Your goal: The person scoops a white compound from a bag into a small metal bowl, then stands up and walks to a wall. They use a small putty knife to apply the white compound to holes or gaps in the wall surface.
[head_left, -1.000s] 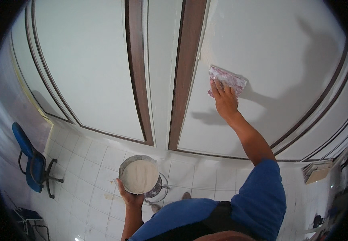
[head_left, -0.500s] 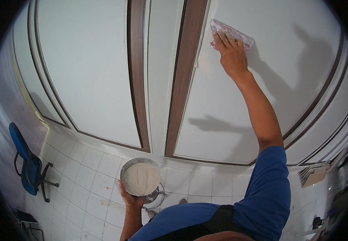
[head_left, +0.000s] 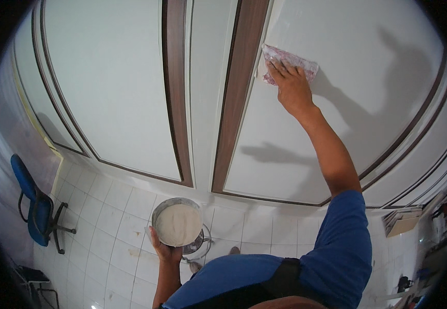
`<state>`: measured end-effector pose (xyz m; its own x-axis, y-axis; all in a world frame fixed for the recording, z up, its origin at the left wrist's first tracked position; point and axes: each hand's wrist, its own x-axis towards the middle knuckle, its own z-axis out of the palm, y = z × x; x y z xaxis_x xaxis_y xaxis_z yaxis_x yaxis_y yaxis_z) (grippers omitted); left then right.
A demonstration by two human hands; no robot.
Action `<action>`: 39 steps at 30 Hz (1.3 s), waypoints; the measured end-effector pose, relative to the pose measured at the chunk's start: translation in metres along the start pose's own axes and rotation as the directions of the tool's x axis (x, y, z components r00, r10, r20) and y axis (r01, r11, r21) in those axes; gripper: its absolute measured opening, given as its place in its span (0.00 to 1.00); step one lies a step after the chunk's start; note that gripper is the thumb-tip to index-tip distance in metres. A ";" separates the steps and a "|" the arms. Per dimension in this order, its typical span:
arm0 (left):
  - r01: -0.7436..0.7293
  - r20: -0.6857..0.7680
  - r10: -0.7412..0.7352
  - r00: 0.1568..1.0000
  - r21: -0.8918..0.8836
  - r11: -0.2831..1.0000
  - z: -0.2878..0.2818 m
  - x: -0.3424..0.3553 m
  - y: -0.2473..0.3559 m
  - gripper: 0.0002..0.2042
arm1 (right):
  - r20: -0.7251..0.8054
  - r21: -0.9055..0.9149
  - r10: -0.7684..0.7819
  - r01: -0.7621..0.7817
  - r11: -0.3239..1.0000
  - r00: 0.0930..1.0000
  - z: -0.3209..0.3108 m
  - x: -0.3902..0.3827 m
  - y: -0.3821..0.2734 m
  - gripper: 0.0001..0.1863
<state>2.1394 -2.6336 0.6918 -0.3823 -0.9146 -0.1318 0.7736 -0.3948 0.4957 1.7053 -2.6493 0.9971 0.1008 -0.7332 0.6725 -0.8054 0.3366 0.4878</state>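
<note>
My right hand (head_left: 293, 88) presses a pink-and-white patterned cloth (head_left: 302, 63) against a white wall panel (head_left: 347, 46). Its fingers lie over the cloth, close to the brown wooden trim (head_left: 241, 82) on the panel's left side. Low on the left, my left hand (head_left: 166, 251) grips a round metal bowl (head_left: 155, 216) from below and the side. Inside the bowl is an off-white powder or paste (head_left: 181, 224) with uneven marks across its top; which of the two it is I cannot tell.
A blue swivel chair (head_left: 39, 211) stands at the left on the white tiled floor (head_left: 112, 221). Under the bowl shows part of a round-framed stool (head_left: 197, 244). Flat boards (head_left: 403, 221) lean at the right, beside mixed clutter. A pale curtain (head_left: 7, 170) hangs far left.
My right hand and the cloth have slid down and slightly left along the panel. The bowl in my left hand sits slightly higher and further left in view.
</note>
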 end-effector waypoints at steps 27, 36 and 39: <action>0.045 0.028 -0.046 0.999 0.061 0.997 0.045 -0.016 0.038 0.37 | 0.036 0.008 -0.085 0.085 0.996 0.996 0.016 -0.041 -0.040 0.29; 0.063 0.045 -0.064 0.997 0.036 0.997 0.061 -0.019 0.049 0.36 | 0.031 -0.041 -0.068 0.069 0.997 0.997 0.050 -0.051 -0.045 0.30; 0.052 0.023 -0.053 0.998 0.032 0.998 0.068 -0.019 0.054 0.36 | -0.032 -0.070 -0.073 0.071 0.995 0.997 0.064 -0.050 -0.044 0.31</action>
<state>2.1540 -2.6321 0.7799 -0.4340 -0.8902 -0.1384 0.7361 -0.4389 0.5154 1.6989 -2.6649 0.9062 0.1784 -0.7364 0.6526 -0.7531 0.3247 0.5722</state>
